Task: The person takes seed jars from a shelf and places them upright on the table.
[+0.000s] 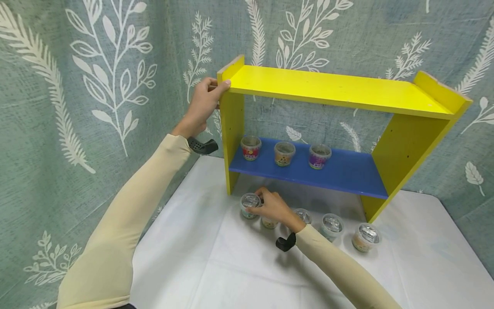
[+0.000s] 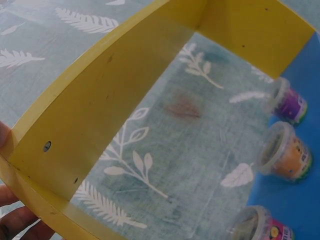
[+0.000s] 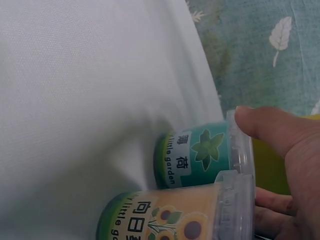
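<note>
My left hand (image 1: 204,103) grips the upper left corner of a yellow shelf (image 1: 328,89), thumb over the front edge of its side panel. In the left wrist view, fingertips (image 2: 22,222) show behind that panel. Down on the white table, my right hand (image 1: 275,209) pinches the rim of a teal-labelled plastic cup (image 3: 202,152) printed with a green leaf. Its thumb (image 3: 265,122) lies on the cup's clear lid, while other fingers are partly hidden behind. Close beside it stands a cup with a sunflower label (image 3: 165,215), partly under the right hand in the head view.
On the blue middle board (image 1: 347,169) stand a red-labelled cup (image 1: 251,150), an orange one (image 1: 283,158) and a purple one (image 1: 318,159). More lidded cups, including one at the right end (image 1: 364,240), line the table before the shelf. A leaf-patterned curtain (image 1: 154,56) hangs behind.
</note>
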Demonstrator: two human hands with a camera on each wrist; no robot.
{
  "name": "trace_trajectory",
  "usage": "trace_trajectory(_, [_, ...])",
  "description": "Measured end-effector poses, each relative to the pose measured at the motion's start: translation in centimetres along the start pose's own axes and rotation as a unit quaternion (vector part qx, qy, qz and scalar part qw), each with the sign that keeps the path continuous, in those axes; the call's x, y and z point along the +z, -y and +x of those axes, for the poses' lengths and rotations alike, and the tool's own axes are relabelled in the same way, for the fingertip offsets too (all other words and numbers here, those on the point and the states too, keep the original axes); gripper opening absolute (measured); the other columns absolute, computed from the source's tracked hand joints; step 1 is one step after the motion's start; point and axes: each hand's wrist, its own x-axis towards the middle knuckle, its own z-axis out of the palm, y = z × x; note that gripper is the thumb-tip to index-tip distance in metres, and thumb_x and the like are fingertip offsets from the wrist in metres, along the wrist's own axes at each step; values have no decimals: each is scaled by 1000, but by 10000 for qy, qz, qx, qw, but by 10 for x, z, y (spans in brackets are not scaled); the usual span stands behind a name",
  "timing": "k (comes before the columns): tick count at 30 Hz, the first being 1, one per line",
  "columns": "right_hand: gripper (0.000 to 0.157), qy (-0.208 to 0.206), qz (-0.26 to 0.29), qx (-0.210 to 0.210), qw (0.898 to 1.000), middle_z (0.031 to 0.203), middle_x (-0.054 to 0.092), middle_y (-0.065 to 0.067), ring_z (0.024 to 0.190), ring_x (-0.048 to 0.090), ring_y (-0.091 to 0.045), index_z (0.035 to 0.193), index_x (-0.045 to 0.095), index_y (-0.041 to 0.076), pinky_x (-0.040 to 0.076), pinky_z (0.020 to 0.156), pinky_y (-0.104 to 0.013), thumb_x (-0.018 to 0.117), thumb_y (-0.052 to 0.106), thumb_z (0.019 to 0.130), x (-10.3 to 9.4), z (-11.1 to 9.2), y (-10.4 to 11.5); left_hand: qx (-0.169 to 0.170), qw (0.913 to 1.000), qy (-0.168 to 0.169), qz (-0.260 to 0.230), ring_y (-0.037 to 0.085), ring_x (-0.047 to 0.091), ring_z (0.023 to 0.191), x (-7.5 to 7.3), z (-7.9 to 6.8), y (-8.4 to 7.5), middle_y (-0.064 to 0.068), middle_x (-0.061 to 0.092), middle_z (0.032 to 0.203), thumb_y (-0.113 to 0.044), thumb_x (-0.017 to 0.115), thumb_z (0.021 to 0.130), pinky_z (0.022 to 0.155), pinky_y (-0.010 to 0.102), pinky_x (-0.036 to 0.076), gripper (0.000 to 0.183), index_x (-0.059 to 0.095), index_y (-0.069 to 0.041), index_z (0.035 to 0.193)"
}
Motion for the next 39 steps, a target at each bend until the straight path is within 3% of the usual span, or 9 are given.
trace_trajectory(10, [64,49,284,-214,9994,133,64,-16,123,62,-31,143,53,7,51,100,-47,75,44,95,-12,-5,-2,-18,10000,-12,35,20,55,108,1,0,0,6,57,126,-47,62,101,88,36,46,46,55,-11,130])
trace_trajectory(16, [50,-59,361,-496,9981,132,65,-16,120,62,-32,141,56,10,52,97,-48,70,35,100,-29,-13,-6,2,10000,19,46,20,55,109,3,1,2,6,58,127,-48,62,101,89,37,47,47,55,-12,130])
trace_trajectory(21, [40,-164,343,-591,9975,126,67,-10,113,65,-26,134,61,11,54,93,-42,67,34,102,-52,-22,-7,42,9999,26,-143,20,55,107,2,1,5,5,58,122,-47,64,101,89,37,45,44,56,-13,127])
trace_trajectory(26, [33,-527,248,-837,9948,117,69,-3,104,68,-21,127,64,11,56,89,-38,66,34,103,-78,-30,-7,189,9995,-32,-243,20,56,101,0,2,4,4,59,115,-45,67,99,88,36,46,41,60,-12,123])
trace_trajectory(32, [34,-1139,168,-1038,9879,119,69,-8,106,68,-24,127,65,4,56,91,-45,67,27,103,-113,-43,-6,118,9993,17,-350,23,61,105,-1,3,2,4,64,117,-44,72,96,93,39,48,43,68,-13,126])
trace_trajectory(39, [40,-1546,-99,-765,9850,123,68,-13,109,66,-30,131,63,4,54,92,-48,66,34,103,-154,-52,-7,81,9993,-132,-341,24,64,105,-1,2,2,7,67,117,-44,73,95,92,37,51,44,70,-12,125])
